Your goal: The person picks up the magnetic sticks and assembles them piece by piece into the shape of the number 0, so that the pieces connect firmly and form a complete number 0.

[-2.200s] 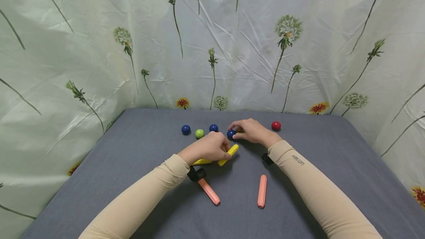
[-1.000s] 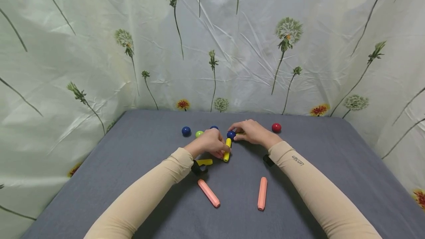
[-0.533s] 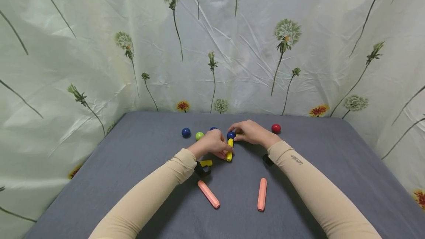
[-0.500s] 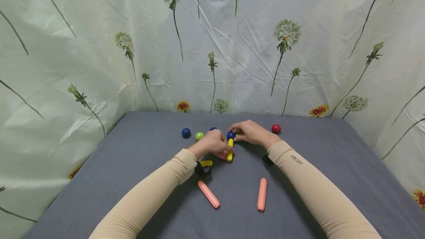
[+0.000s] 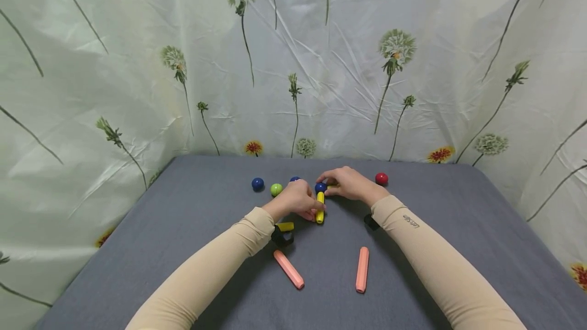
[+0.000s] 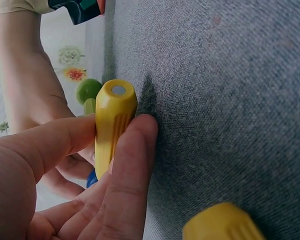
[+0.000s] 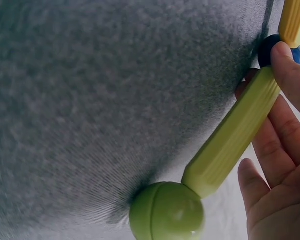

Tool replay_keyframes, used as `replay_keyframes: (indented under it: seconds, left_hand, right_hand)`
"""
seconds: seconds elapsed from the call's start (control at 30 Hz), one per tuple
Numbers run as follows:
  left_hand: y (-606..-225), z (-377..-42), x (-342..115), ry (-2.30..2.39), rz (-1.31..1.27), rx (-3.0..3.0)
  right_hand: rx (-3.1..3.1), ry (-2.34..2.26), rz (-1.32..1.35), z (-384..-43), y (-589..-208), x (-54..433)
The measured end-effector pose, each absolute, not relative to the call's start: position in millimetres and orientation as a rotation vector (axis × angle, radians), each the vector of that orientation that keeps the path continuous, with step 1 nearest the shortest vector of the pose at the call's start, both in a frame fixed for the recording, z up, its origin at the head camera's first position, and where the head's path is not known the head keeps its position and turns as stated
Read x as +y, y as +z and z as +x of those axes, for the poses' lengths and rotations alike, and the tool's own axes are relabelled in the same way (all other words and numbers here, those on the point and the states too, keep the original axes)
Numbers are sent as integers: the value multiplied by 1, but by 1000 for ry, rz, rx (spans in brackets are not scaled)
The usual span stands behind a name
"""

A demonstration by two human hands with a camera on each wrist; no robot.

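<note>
My left hand (image 5: 293, 198) pinches a ridged yellow toy building rod (image 6: 110, 130) between thumb and fingers. A grey disc shows in the rod's near end; its far end meets a blue ball (image 5: 320, 188). My right hand (image 5: 350, 184) holds that ball between thumb and fingertips. From the ball a yellow-green rod (image 7: 232, 132) runs to a green ball (image 7: 167, 212), seen in the right wrist view. In the head view my right hand hides most of this piece. Beneath my left wrist lies a second yellow rod (image 5: 286, 226), partly covered.
Behind my left hand are a blue ball (image 5: 258, 184), a green ball (image 5: 276, 189) and another, mostly hidden blue ball (image 5: 295, 179). A red ball (image 5: 381, 179) sits beyond my right wrist. Two pink rods (image 5: 288, 269) (image 5: 362, 270) lie nearer on the grey tabletop (image 5: 206, 208).
My left hand has moved to the right and turned the yellow rod from a slant to nearly straight, bringing its far end to the blue ball. My right hand has stayed at the ball.
</note>
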State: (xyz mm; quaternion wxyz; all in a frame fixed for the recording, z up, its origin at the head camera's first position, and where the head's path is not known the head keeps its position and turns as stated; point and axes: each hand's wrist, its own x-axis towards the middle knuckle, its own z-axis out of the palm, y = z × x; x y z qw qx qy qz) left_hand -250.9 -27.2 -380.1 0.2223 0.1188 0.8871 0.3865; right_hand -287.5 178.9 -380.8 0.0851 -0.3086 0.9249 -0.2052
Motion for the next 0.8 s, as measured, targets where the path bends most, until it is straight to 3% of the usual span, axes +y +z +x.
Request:
replay_keyframes:
  seconds: [0.3, 0.6, 0.8]
  left_hand:
    - [-382, -254, -34, 1088, 412, 2428]
    - [-360, -254, -52, 961, 489, 2647]
    - [-345, -260, -71, 834, 374, 2794]
  right_hand:
    - [2793, -624, -929, -290, -387, 182]
    - [2806, -629, -882, -290, -388, 182]
    - [2804, -625, -850, -288, -388, 182]
